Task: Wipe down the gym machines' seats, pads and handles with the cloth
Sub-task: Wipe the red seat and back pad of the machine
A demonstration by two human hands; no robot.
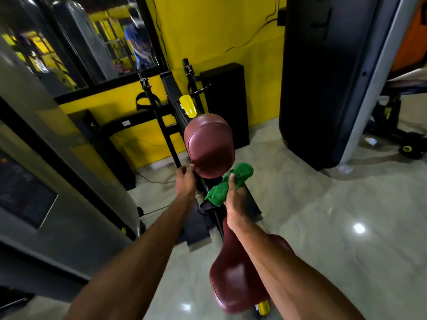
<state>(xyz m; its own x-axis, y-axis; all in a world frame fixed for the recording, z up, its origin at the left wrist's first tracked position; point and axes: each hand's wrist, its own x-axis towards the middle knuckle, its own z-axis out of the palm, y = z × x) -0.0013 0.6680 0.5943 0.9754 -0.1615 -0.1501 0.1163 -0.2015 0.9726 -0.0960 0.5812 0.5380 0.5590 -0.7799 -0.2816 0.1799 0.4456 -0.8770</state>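
Just below the pad's [209, 144] lower right edge sits the green cloth [240, 173], bunched up and hanging past the frame. The right hand [234, 199] grasps it, with the thumb laid over the top of the bundle and the fingers curled underneath. The cloth's upper end is at the pad's rim; whether it touches is hard to tell. At the pad's lower left edge, the left hand [184, 181] has its fingers clenched round a black bar [166, 135] of the frame. The pad itself is maroon, glossy and tilted toward the camera. Nearer than the pad, under the right forearm, lies the maroon seat [235, 280], with a yellow knob [263, 307] showing under its near end. Just beyond the pad's top a yellow lever [188, 106] sticks out from the frame, and two black handles [145, 100] hang on either side farther back. Behind the pad stands a yellow wall [208, 31]; left of it a mirror [92, 42]. Right of the pad rises a dark housing [323, 88], standing on a pale shiny floor [323, 227].
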